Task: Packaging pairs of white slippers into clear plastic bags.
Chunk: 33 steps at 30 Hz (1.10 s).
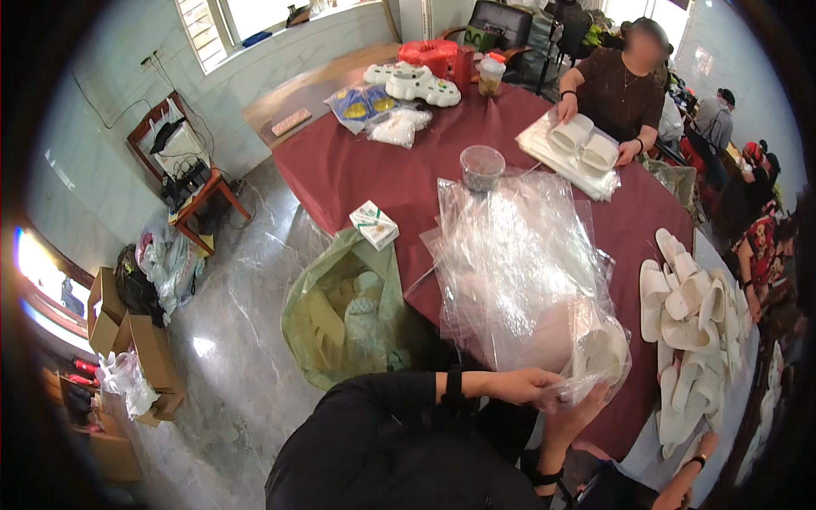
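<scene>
At the near edge of the red-covered table, my left hand (534, 387) pinches the mouth of a clear plastic bag (625, 353). My right hand (576, 415) grips the same bag from below, its fingers partly hidden behind the plastic. Inside the bag lies a white slide slipper (599, 347); glare and folds hide whether there is a second one. Beneath and beyond it, a loose pile of flat clear bags (518, 246) spreads over the table. A round clear tub (483, 167) with dark contents sits at the far end of that pile.
Right of me, white slippers (693, 314) are heaped on a pale surface, with another person's hand (707, 444) nearby. Across the table (319, 170), a person (625, 93) handles white slippers on stacked bags. A green sack (297, 310) stands open at left, by a small white box (374, 224).
</scene>
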Tool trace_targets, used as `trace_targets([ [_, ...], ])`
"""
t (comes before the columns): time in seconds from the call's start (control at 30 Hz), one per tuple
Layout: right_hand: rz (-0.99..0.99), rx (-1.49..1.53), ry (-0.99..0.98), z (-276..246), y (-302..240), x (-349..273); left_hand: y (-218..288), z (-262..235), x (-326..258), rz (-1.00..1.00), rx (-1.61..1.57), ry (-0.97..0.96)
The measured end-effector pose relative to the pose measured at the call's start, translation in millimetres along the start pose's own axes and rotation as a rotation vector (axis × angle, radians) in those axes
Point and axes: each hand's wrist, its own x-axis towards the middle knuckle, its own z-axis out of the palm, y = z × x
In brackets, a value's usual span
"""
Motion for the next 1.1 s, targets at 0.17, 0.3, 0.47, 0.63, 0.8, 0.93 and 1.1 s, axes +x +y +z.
trace_targets([
  [0.17, 0.247, 0.477, -0.015, 4.4, 54.9, -20.5, 20.4, 17.3, -25.1, 0.076, 0.222, -0.036],
  [0.3, 0.323, 0.842, 0.456, -6.6, 61.9, -5.2, 42.4, 13.8, -70.5, 0.041, 0.306, 0.176],
  [0.47, 0.727, 0.597, 0.539, -45.4, 3.1, 36.0, 78.9, -18.1, -154.6, 0.076, 0.682, 0.711],
  [0.63, 0.717, 1.529, 0.414, -51.6, -68.3, 41.4, 114.4, -21.6, -257.7, -0.042, 1.243, 1.611],
  [0.8, 0.239, 1.051, -0.514, -24.6, -99.2, 28.6, 60.6, -32.7, -340.6, -1.290, 1.601, 1.967],
  [0.93, 0.827, 1.639, -0.999, 10.7, -166.5, 46.1, 19.9, -47.3, -400.8, -1.293, 1.076, 1.835],
  [1.1, 0.721, 1.625, -1.152, 88.2, -221.4, 29.7, 9.3, -55.7, -403.0, -1.089, 1.212, 1.983],
])
